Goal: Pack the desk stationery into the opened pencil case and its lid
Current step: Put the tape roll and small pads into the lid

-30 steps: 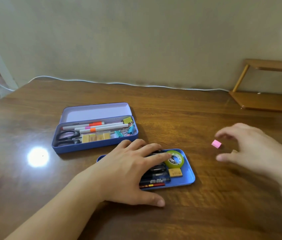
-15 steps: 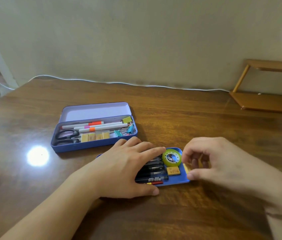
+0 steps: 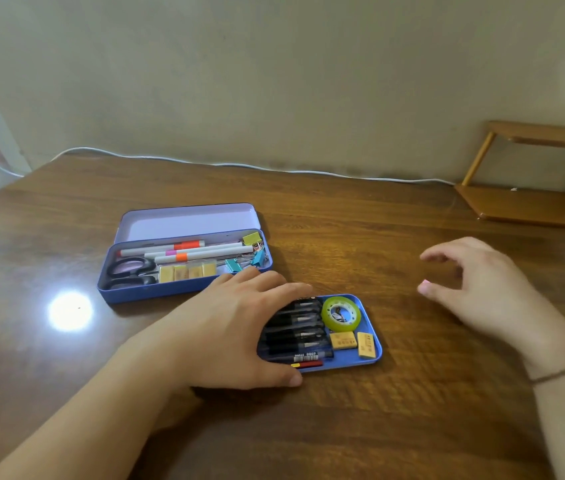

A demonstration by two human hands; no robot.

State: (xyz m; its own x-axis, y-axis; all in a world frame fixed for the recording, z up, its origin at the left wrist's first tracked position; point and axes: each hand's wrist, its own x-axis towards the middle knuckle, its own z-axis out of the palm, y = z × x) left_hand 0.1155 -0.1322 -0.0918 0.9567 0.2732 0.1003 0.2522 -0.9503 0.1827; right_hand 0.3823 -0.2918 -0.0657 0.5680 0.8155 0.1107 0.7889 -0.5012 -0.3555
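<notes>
Since half a second ago the right hand (image 3: 481,289) has drawn away from the blue lid (image 3: 376,353) toward 3 o'clock, and a second yellow eraser (image 3: 366,345) now lies in the lid's right end beside the first eraser (image 3: 343,340). That hand hovers over the tabletop (image 3: 343,230) with its grip apart, thumb and fingers curled but not closed; a small pink eraser (image 3: 425,282) sits on the wood between thumb and fingertips, and I cannot tell whether the thumb touches it.

The left hand (image 3: 236,327) lies flat, fingers spread, over the lid's left part and the black pens (image 3: 298,332) in it, grasping nothing. A green tape roll (image 3: 341,313) lies at the lid's 1 o'clock corner.

At 11 o'clock from the lid, just apart from it, stands the open pencil case (image 3: 184,289), its hinged top (image 3: 191,220) raised behind. Inside are scissors (image 3: 128,271) at the left, white markers (image 3: 187,252) along the back, a row of yellow erasers (image 3: 187,272) at the front, and binder clips (image 3: 251,254) at the right.
</notes>
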